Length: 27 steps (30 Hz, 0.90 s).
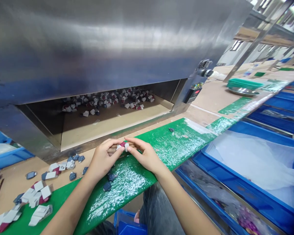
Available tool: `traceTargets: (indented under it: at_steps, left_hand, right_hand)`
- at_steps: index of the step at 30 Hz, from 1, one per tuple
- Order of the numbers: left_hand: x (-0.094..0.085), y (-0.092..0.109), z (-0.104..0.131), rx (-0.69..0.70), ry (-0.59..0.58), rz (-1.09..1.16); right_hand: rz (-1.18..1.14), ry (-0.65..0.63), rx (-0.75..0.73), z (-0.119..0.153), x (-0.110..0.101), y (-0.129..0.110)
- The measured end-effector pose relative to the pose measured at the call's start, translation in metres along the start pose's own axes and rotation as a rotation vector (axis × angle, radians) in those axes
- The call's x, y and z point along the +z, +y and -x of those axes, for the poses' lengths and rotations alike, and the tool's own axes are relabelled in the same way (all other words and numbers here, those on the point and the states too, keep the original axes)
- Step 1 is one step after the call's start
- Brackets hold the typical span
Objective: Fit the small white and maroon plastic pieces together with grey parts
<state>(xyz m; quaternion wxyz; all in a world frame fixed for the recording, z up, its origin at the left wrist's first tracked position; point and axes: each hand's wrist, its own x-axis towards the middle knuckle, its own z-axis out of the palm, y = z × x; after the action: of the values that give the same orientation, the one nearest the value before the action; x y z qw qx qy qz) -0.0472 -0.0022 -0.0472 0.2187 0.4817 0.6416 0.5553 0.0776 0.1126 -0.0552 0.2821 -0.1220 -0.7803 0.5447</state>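
My left hand (105, 158) and my right hand (143, 155) meet over the green mat (127, 187). Between their fingertips they hold one small maroon and white piece (123, 146), gripped from both sides. Fingers partly cover it. Dark blue pieces (107, 186) lie on the mat just below my left hand. More white, maroon and dark blue pieces (39, 195) are scattered in loose groups to the left, on the mat and the brown board.
A metal housing (112, 45) stands ahead, with many pieces (107, 98) inside its low opening. Blue trays (254, 163) holding plastic bags are at the right. Farther back sit a green tray (244, 83) and a metal plate (243, 91). One dark piece (171, 130) lies on the mat.
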Motion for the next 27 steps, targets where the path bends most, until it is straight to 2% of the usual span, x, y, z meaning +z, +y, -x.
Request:
traceTargets:
  at_steps: [3,7,9,14,17,21,24,27]
  left_hand:
    - [-0.002,0.002,0.0,0.012,0.04,-0.072]
    - [0.003,0.004,0.005,0.209,-0.115,-0.562]
    - [0.009,0.005,0.009,0.267,-0.167,-0.69]
    - [0.019,0.005,0.014,0.33,-0.097,-0.723]
    - [0.017,0.006,0.013,0.323,0.036,-0.717]
    - [0.01,0.009,0.011,0.24,0.2,-0.658]
    - [0.008,0.01,0.011,0.177,0.198,-0.623]
    - [0.008,0.011,0.011,0.152,0.091,-0.655]
  right_hand:
    - [-0.047,0.029,0.001,0.0,0.0,0.001]
    - [-0.036,0.226,-0.038,-0.001,0.0,0.003]
    - [-0.075,0.3,-0.054,-0.001,0.0,0.003]
    - [-0.168,0.402,0.051,-0.003,-0.001,0.002]
    - [-0.213,0.432,0.108,-0.004,-0.004,0.002]
    - [-0.283,0.477,0.187,-0.006,-0.005,0.001]
    - [-0.312,0.476,0.227,-0.006,-0.005,0.0]
    - [-0.307,0.461,0.243,-0.006,-0.004,-0.001]
